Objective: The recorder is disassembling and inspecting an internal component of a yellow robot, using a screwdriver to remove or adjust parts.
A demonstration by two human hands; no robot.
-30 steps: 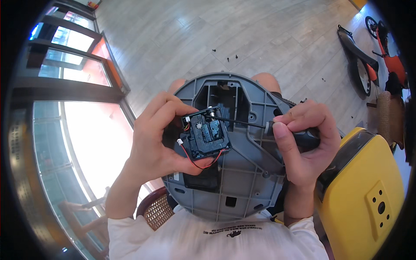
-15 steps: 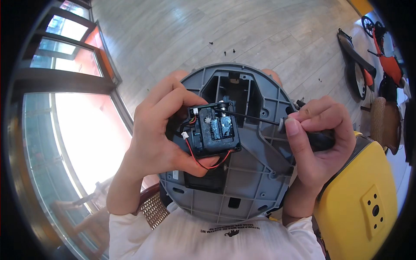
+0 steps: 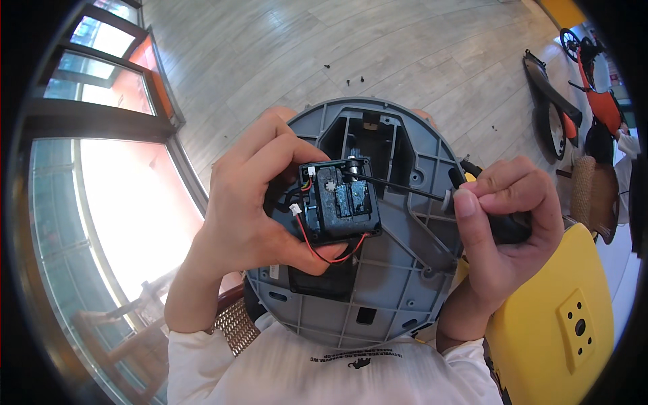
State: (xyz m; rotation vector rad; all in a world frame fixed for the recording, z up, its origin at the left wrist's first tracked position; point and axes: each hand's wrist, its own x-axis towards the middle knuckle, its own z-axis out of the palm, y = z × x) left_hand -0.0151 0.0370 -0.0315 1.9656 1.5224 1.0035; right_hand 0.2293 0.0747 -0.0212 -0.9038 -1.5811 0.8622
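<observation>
My left hand (image 3: 246, 196) is closed around a black square motor box (image 3: 337, 219), thumb at its lower edge and fingers at the top left. Its open face shows a small white gear and dark, greasy-looking parts. A red-and-black wire pair (image 3: 309, 247) loops below it, ending in a loose white plug (image 3: 295, 209). Pinched in my right hand (image 3: 509, 229) is a screwdriver (image 3: 408, 189) with a thin dark shaft. Its tip reaches the box's upper part beside a small metal cylinder (image 3: 353, 164); exact contact is unclear. Beneath lies a round grey plastic base (image 3: 391, 277) on my lap.
Several small dark screws (image 3: 362, 79) lie scattered on the wood floor (image 3: 283, 54). A yellow case (image 3: 540, 317) stands at my right. Farther right are a dark curved part (image 3: 555, 101), an orange bike (image 3: 603, 104) and part of another person (image 3: 628, 145). Glass doors (image 3: 115, 202) line the left.
The motor box and my right hand with the screwdriver have shifted slightly right in view. The grip of both hands looks the same. Part of another person now shows at the right edge.
</observation>
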